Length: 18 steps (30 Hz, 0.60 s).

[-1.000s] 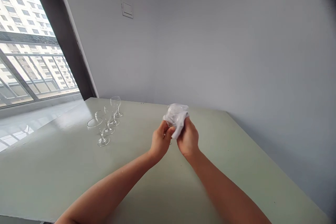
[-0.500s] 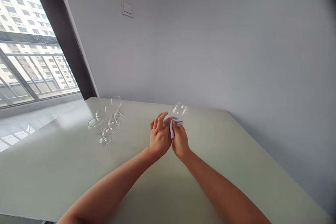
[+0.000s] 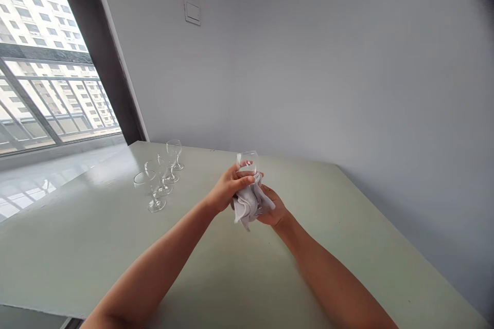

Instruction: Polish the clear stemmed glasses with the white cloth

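My left hand (image 3: 226, 188) is closed around the lower bowl of a clear stemmed wine glass (image 3: 247, 157), which stands nearly upright above the table. A white cloth (image 3: 247, 204) is wrapped about the glass's stem and hangs down in folds. From below and the right, my right hand (image 3: 275, 205) holds the cloth against the stem and foot. Its fingertips are mostly hidden behind the cloth and glass.
On the left of the pale green table (image 3: 309, 247), several similar stemmed glasses (image 3: 156, 204) stand upright in a slanting row. A grey wall (image 3: 328, 72) rises behind the table, and a window (image 3: 46, 87) is at the left.
The glass has swung from tilting right to nearly upright and moved slightly left. My left hand has shifted from the cloth onto the bowl. The cloth now hangs looser below.
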Each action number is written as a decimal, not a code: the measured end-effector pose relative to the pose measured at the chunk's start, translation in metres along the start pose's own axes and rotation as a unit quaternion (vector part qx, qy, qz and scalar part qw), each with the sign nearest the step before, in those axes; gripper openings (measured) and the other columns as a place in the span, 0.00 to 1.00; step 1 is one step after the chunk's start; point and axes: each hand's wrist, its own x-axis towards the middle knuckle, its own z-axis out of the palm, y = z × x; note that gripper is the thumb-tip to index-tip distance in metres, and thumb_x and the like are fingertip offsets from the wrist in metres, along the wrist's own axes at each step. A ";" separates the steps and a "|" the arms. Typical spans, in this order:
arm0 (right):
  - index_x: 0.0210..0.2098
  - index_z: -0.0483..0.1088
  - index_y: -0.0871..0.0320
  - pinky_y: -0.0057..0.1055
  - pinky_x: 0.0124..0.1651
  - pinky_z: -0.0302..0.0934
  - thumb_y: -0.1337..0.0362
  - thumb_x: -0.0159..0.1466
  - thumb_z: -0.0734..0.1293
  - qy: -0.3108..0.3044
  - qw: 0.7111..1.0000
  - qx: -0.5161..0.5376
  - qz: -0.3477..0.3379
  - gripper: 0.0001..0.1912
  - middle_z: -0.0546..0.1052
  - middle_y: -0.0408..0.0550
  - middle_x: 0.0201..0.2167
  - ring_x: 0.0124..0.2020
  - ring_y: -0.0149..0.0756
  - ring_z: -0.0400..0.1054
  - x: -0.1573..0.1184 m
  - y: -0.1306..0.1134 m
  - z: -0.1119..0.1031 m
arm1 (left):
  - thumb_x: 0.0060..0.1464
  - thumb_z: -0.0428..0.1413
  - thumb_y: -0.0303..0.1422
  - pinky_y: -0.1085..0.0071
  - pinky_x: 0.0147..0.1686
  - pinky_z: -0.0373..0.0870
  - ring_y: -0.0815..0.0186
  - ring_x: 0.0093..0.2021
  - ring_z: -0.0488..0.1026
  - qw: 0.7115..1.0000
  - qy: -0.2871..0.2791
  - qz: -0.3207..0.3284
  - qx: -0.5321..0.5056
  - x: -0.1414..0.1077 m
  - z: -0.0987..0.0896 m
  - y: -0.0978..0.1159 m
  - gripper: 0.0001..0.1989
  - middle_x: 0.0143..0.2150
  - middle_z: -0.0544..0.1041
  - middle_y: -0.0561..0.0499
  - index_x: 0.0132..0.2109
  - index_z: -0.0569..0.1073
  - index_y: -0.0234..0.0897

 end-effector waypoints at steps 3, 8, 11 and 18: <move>0.30 0.71 0.59 0.29 0.31 0.61 0.55 0.49 0.71 -0.099 0.991 0.016 0.084 0.14 0.72 0.43 0.25 0.27 0.31 0.67 0.001 -0.006 -0.004 | 0.39 0.63 0.34 0.63 0.40 0.67 0.58 0.40 0.73 1.000 0.025 0.010 0.012 -0.002 -0.004 0.007 0.28 0.43 0.75 0.41 0.49 0.64 0.37; 0.35 0.71 0.62 0.32 0.32 0.62 0.59 0.51 0.70 -0.129 0.980 -0.142 0.056 0.15 0.74 0.47 0.29 0.30 0.35 0.67 0.003 -0.025 -0.007 | 0.38 0.64 0.33 0.60 0.45 0.65 0.58 0.43 0.73 0.993 0.098 0.040 0.058 0.001 -0.007 0.007 0.29 0.41 0.75 0.42 0.49 0.64 0.36; 0.34 0.72 0.61 0.29 0.30 0.60 0.61 0.52 0.68 -0.065 0.959 -0.275 0.011 0.12 0.74 0.46 0.29 0.30 0.34 0.66 0.003 -0.035 -0.012 | 0.37 0.65 0.32 0.59 0.45 0.65 0.58 0.43 0.73 0.987 0.135 0.060 0.056 0.004 -0.006 0.002 0.30 0.41 0.75 0.43 0.49 0.64 0.37; 0.32 0.73 0.59 0.26 0.24 0.53 0.60 0.53 0.66 0.098 0.922 -0.359 -0.109 0.10 0.71 0.43 0.22 0.23 0.31 0.61 -0.002 -0.057 -0.022 | 0.42 0.62 0.33 0.62 0.42 0.70 0.61 0.41 0.74 0.968 0.233 0.057 -0.078 0.012 -0.018 -0.001 0.21 0.41 0.74 0.45 0.43 0.64 0.36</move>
